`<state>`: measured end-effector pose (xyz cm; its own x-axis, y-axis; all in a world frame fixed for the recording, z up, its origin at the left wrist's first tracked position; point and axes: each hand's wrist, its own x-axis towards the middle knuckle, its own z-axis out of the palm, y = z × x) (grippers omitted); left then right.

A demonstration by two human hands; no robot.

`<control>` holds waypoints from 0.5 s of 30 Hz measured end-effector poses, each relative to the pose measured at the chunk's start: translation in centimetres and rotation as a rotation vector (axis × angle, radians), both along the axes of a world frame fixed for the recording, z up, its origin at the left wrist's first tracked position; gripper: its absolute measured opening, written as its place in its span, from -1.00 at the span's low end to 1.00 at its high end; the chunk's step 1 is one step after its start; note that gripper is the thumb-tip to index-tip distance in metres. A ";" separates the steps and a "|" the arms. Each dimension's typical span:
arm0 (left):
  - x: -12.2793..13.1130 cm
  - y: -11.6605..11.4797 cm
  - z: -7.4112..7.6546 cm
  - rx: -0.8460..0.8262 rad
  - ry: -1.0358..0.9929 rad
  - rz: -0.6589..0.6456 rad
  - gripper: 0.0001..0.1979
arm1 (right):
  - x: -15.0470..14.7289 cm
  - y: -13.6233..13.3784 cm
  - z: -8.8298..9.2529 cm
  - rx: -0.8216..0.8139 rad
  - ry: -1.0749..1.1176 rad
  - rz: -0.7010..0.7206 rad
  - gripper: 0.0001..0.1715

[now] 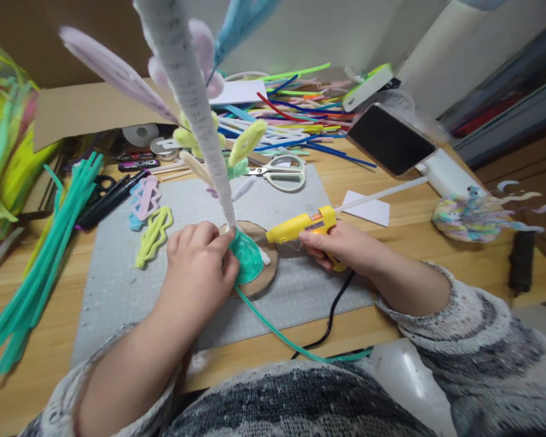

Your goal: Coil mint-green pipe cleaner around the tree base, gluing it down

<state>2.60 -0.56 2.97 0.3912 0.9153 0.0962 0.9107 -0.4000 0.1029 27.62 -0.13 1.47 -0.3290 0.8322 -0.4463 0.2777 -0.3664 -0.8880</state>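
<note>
My right hand (330, 246) grips a yellow hot glue gun (295, 229), its nozzle pointing left at the rim of a round wooden slice (270, 267). A clear glue stick (382, 194) sticks out of its back. My left hand (202, 258) is closed at the slice's left side, fingers curled and partly hiding it. Coiled green pipe cleaner (247, 258) covers part of the slice, with a small white bit at its right edge. From the coil a loose green strand (273, 331) trails toward my lap. A white wrapped stem (195, 109) rises from the slice beside my left fingertips.
On the grey cutting mat (122, 291) lie zigzag pipe-cleaner pieces (155, 235) and scissors (284, 173). Green pipe cleaners (40, 267) are bundled at left, with a colourful pile (277, 115) behind. A phone (391, 139) sits back right; the glue gun's black cord (332, 312) crosses the front.
</note>
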 end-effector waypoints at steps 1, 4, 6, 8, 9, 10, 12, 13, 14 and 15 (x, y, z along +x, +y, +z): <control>0.0 0.0 0.0 -0.005 -0.001 0.001 -0.68 | 0.1 -0.1 0.0 -0.004 -0.004 0.002 -0.50; 0.0 0.1 0.0 -0.015 -0.002 0.001 -0.67 | 0.3 -0.2 -0.1 -0.005 -0.023 0.022 -0.49; 0.0 0.1 -0.1 -0.013 -0.001 0.000 -0.67 | 0.5 -0.3 -0.1 -0.003 -0.030 0.032 -0.48; 0.0 0.1 -0.1 -0.006 0.001 -0.002 -0.67 | 0.6 -0.4 -0.1 -0.003 -0.029 0.038 -0.47; 0.0 0.1 0.0 -0.003 0.003 -0.002 -0.67 | 0.6 -0.5 -0.1 -0.003 -0.029 0.041 -0.46; 0.0 0.0 0.0 -0.001 0.004 -0.002 -0.67 | 0.6 -0.5 0.0 -0.004 -0.031 0.042 -0.46; 0.0 0.0 0.0 -0.005 0.007 -0.003 -0.67 | 0.7 -0.7 0.0 -0.008 -0.033 0.046 -0.45; 0.0 0.0 0.0 -0.010 0.008 -0.003 -0.67 | 0.7 -0.7 0.1 -0.011 -0.036 0.044 -0.44; 0.0 0.0 0.1 -0.016 0.009 -0.003 -0.67 | 0.7 -0.8 0.1 -0.014 -0.042 0.045 -0.44; 0.0 0.0 0.1 -0.019 0.009 -0.004 -0.67 | 0.8 -0.9 0.2 -0.017 -0.052 0.048 -0.44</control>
